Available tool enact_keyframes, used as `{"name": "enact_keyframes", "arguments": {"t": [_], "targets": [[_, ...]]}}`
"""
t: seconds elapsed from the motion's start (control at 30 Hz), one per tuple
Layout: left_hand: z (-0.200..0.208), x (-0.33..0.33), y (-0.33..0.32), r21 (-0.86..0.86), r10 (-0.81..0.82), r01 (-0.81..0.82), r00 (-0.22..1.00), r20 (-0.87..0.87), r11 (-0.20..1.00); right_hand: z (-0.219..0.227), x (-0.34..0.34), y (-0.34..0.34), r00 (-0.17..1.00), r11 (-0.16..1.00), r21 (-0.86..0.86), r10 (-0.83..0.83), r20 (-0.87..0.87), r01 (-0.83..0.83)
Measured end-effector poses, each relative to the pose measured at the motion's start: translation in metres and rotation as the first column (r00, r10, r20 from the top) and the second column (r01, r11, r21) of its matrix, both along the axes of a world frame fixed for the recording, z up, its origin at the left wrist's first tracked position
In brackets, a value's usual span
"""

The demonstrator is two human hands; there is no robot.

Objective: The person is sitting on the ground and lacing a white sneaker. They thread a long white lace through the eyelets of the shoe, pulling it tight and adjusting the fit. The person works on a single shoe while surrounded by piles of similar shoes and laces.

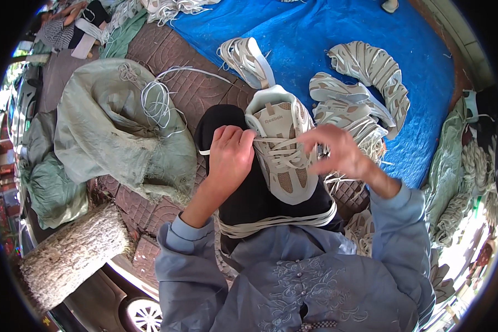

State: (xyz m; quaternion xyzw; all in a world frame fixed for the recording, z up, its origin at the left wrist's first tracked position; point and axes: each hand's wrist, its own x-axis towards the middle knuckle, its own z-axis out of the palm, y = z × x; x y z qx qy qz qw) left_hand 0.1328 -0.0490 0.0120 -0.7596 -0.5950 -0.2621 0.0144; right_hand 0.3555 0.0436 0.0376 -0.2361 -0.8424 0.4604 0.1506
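Note:
A beige and white sneaker rests on my black-covered lap, its toe towards me. Flat cream laces cross its tongue. At the sneaker's left side, my left hand is closed, pinching a lace end between thumb and fingers. Over the right side of the laces is my right hand, slightly blurred, with thumb and fingers apart; nothing shows clearly between them. A bundle of cream laces lies across my lap below the toe.
Several similar sneakers lie on a blue tarp ahead and right. Left, a pale green sack carries loose white laces on brick-coloured paving. A rough stone block sits lower left. Another person sits far left.

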Motion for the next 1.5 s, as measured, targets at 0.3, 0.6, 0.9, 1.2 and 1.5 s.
{"name": "enact_keyframes", "arguments": {"t": [0.3,0.6,0.9,1.2,1.5], "targets": [[-0.001,0.0,-0.006,-0.019,-0.021,0.02,0.998,-0.057,1.0,-0.015,-0.006,0.011,0.993,0.514,-0.858,-0.108,-0.04,0.021],[-0.007,-0.001,-0.006,0.06,-0.051,0.057,0.993,-0.105,0.997,-0.014,-0.008,-0.008,0.99,0.569,0.812,0.108,0.088,-0.134],[0.015,-0.03,-0.023,0.04,-0.058,0.071,0.962,-0.266,0.997,-0.014,-0.009,0.023,0.962,0.966,-0.067,0.255,0.101,-0.249],[0.003,-0.094,-0.069,0.024,0.163,-0.168,0.902,-0.399,0.986,-0.096,0.04,0.019,0.875,0.957,0.203,-0.273,0.399,0.206],[0.037,-0.06,-0.032,-0.497,0.497,-0.011,0.038,0.867,0.868,-0.121,0.016,0.021,0.811,0.178,-0.972,-0.585,0.024,0.157]]}}
